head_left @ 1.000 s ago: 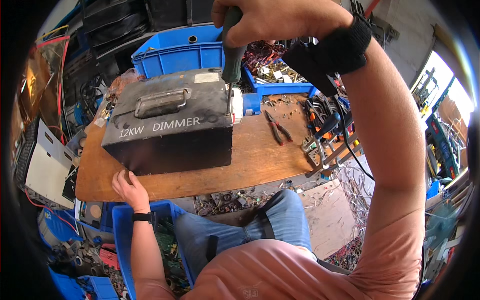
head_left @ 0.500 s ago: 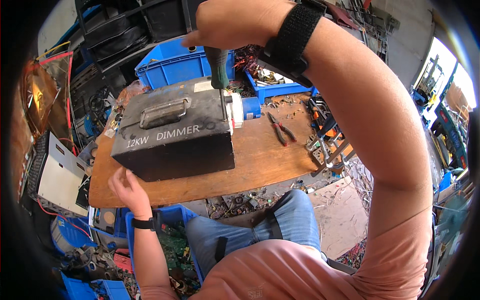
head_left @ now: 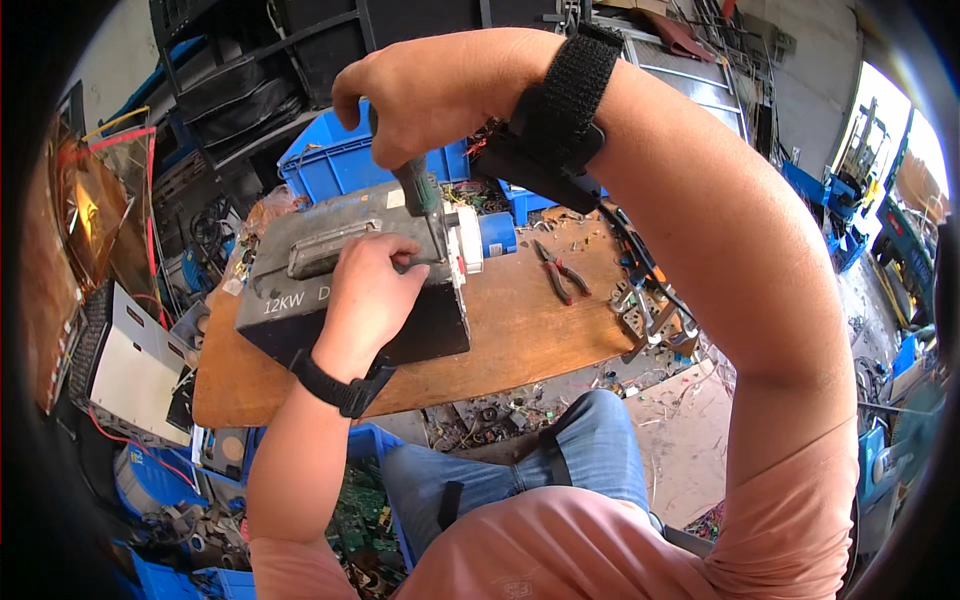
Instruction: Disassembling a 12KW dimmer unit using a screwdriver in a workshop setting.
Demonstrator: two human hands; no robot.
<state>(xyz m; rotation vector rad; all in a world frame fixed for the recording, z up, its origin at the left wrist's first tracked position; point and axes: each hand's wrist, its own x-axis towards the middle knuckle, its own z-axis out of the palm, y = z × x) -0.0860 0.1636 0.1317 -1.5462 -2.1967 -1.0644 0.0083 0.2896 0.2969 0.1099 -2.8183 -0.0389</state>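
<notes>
The right hand (head_left: 425,105) wraps round the screwdriver (head_left: 420,190), best kept straight under steady pressure; the left hand (head_left: 378,285) curls over the box (head_left: 432,318), its pinch unclear. The box sits on the table (head_left: 535,335).

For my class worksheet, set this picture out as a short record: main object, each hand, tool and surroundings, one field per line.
Main object: black box with a metal handle on top and a white-and-blue fitting at its right side
Right hand: raised above the box, gripping the tool
Tool: green-handled screwdriver, shaft pointing down near the top's right edge
Left hand: over the box's top, fingers near the shaft; contact unclear
Support: wooden table
Right of box: pliers
Behind box: blue bin
</notes>
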